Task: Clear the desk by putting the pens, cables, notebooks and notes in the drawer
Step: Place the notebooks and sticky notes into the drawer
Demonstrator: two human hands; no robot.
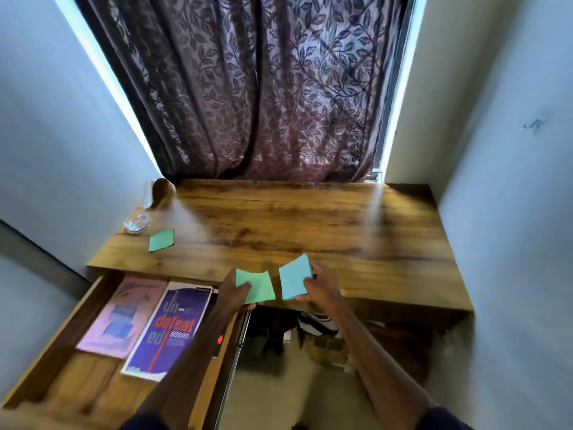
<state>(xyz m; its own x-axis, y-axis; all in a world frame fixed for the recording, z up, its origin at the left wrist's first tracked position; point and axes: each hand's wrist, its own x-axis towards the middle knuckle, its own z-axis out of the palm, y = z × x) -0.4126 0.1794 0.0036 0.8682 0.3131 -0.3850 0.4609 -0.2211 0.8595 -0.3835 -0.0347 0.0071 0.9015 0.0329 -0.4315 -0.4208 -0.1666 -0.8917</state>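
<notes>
Our left hand (233, 291) pinches a green note (259, 288). Our right hand (321, 288) grips a blue note (294, 277) by the desk (310, 218).

Left hand (233, 291) and right hand (322, 288) pinch notes (259, 287)

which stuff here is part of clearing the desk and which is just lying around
Job: held green note in left hand, blue notes in right hand, loose green note on desk, pink notebook and purple notebook in drawer.
Lying about: glass dish, cup, curtain.
</notes>
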